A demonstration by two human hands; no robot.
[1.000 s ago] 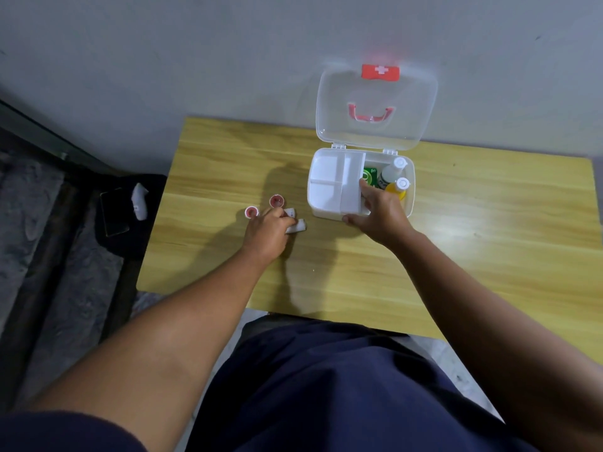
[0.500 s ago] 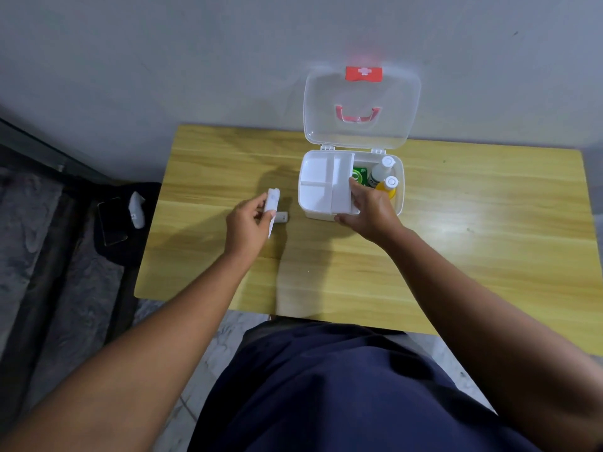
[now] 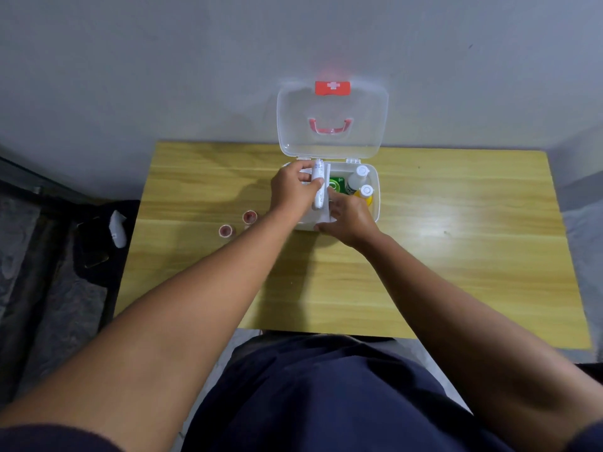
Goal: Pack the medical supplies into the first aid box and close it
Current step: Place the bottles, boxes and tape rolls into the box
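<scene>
The white first aid box (image 3: 376, 203) stands open on the wooden table (image 3: 424, 256), its clear lid (image 3: 332, 125) with a red latch and handle leaning up against the wall. Inside on the right are a green packet (image 3: 336, 184), a white bottle (image 3: 356, 180) and a yellow bottle (image 3: 366, 194). My left hand (image 3: 292, 190) holds a white tube (image 3: 318, 184) over the box's white divided tray. My right hand (image 3: 349, 215) grips the front of that tray. Two small red-capped rolls (image 3: 250, 217) (image 3: 225, 230) lie on the table to the left.
A black bag with a white object (image 3: 117, 228) on it lies on the floor left of the table. The wall stands right behind the box. My lap is below the table's near edge.
My left hand lifted the white tube off the table and carried it right, over the box's tray. My right hand stayed on the tray's front.
</scene>
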